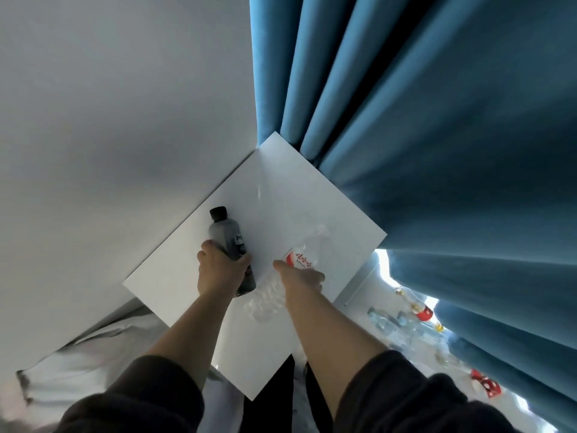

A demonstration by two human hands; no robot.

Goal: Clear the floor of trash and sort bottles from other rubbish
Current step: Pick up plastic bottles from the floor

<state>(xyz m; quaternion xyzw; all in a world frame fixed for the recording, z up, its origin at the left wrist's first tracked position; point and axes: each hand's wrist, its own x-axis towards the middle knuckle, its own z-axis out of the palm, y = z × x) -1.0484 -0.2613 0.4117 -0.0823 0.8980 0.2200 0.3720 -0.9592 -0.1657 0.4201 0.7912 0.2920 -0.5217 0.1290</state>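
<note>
A dark bottle point(227, 234) is gripped by the curled fingers point(206, 246) of the left hand point(220, 271) and a clear bottle point(302, 260) by the right hand point(301, 278) over the white table point(312, 195), from which either, if laid sideways, could be rolled back onto the littered floor point(356, 326).

Left hand point(218, 267), right hand point(300, 278) bare; sleeves point(140, 398) dark, loose (black or charcoal), pushed up forearms.

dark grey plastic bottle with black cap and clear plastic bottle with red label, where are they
dark grey plastic bottle point(226, 231), head view, upper body
clear plastic bottle point(299, 259), head view, red label
</note>
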